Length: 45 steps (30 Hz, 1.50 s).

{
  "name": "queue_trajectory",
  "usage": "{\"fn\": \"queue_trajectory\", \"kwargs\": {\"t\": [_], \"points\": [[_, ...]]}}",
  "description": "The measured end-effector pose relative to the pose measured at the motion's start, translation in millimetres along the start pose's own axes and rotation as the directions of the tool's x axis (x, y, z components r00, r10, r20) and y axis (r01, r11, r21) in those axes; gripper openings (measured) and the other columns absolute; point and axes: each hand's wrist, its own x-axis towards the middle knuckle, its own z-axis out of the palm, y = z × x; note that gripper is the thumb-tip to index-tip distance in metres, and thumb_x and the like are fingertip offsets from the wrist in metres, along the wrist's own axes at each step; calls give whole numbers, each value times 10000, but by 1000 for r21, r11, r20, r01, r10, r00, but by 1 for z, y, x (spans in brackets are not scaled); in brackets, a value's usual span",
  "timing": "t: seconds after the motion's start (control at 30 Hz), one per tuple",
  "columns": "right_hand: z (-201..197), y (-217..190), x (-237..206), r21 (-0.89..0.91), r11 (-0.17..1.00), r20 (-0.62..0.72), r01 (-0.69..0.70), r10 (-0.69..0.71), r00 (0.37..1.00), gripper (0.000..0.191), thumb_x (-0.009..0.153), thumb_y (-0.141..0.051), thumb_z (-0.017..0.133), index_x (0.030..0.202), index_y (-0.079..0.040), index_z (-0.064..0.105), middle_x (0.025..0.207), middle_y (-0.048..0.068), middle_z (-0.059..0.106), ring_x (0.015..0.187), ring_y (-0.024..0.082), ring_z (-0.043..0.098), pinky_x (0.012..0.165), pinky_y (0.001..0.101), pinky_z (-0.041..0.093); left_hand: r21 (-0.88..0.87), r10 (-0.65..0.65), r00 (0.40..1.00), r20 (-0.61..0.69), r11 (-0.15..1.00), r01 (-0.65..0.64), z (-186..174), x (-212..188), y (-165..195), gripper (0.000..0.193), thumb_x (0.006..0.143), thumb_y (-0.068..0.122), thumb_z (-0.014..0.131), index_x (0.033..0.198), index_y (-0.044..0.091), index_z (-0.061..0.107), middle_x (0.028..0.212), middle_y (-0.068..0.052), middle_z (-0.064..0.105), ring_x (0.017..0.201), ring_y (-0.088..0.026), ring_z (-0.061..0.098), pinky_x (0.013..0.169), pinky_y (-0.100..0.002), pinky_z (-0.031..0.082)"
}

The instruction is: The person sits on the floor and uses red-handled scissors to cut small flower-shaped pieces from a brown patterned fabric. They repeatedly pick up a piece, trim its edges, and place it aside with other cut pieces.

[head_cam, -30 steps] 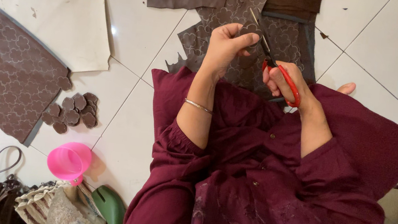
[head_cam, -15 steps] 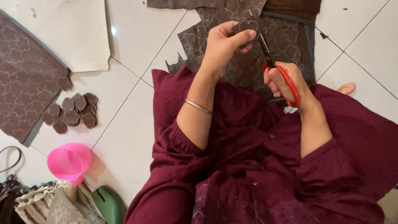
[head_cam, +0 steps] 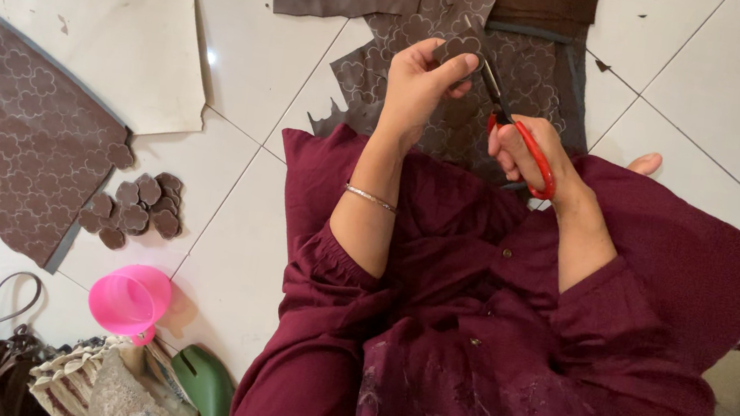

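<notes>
While our left hand (head_cam: 418, 87) pinches a small brown leather piece (head_cam: 458, 50) in its fingers, our right hand (head_cam: 527, 152), fingers closed through the red-handled scissors (head_cam: 516, 127), trims its edge; we judge turning the piece comes next.

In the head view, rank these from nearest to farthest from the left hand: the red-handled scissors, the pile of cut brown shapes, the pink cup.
From the left hand:
1. Red-handled scissors, just to its right, in the right hand.
2. Pile of cut brown shapes, on the floor to the lower left.
3. Pink cup, farther down, below that pile.
</notes>
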Motion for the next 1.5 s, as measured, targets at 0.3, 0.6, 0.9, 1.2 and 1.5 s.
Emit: {"fn": "queue_trajectory", "kwargs": {"t": [0.3, 0.6, 0.9, 1.2, 1.5], "points": [[3, -2, 2, 61, 997, 27, -37, 36, 999, 798, 926, -811, 455, 942, -30, 618, 657, -14, 513, 558, 94, 502, 524, 249, 437, 27, -47, 998, 51, 999, 45, -3, 2, 0, 100, 872, 74, 791, 877, 11, 713, 778, -28, 709, 658, -93, 655, 589, -226, 535], [6, -14, -1, 131, 990, 40, 60, -65, 997, 792, 923, -838, 419, 871, -60, 561, 638, -22, 465, 534, 77, 448, 492, 240, 397, -13, -36, 998, 52, 999, 37, 0, 0, 1, 97, 880, 87, 781, 909, 13, 724, 807, -26, 718, 687, -86, 655, 617, -224, 535], [4, -11, -1, 142, 989, 39, 52, -58, 998, 798, 902, -846, 429, 828, -62, 559, 616, -27, 459, 500, 68, 445, 462, 231, 385, -14, -10, 997, 78, 1000, 11, -2, 3, -3, 97, 902, 85, 785, 905, 15, 718, 789, -34, 708, 684, -90, 644, 620, -231, 517], [2, 0, -1, 69, 995, -24, -66, 68, 997, 895, 849, -886, 374, 921, -28, 617, 629, -18, 496, 529, 92, 496, 486, 258, 401, -68, -47, 999, 11, 997, 47, -1, 2, 0, 115, 871, 43, 756, 939, 33, 664, 859, -52, 734, 729, -117, 717, 654, -240, 583], [4, -11, 4, 7, 999, -28, -43, 43, 999, 644, 1011, -557, 444, 1220, 23, 629, 794, -21, 499, 714, 106, 518, 692, 279, 482, 43, -66, 994, 83, 997, 63, -1, 0, 1, 84, 881, 54, 758, 925, 53, 687, 834, -15, 710, 713, -82, 678, 640, -226, 564]]}}
